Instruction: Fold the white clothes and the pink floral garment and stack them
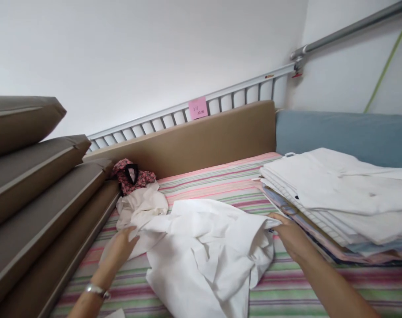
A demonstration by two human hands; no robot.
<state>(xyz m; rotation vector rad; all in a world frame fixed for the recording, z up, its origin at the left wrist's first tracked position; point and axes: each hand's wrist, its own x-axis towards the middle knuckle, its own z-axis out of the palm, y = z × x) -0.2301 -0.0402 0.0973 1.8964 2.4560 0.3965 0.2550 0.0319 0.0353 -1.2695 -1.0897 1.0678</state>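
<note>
A crumpled white garment (204, 247) lies spread over the striped sheet in front of me. Its right edge, near a small dark mark, is pinched between the fingers of my right hand (285, 229). My left hand (123, 243), with a silver bracelet on the wrist, is over a cream cloth (143, 203) to the left of the garment. The left thumb and fingers are apart, and I see nothing gripped between them. Behind the cream cloth lies a bunched floral garment (131, 176) with black trim.
Folded clothes (336, 190) are stacked on the right, white ones on top. Brown cushions (38, 185) rise in a pile on the left. A brown padded panel (220, 137) stands before a white radiator (247, 95) bearing a pink note (197, 108); a blue panel (346, 137) adjoins it.
</note>
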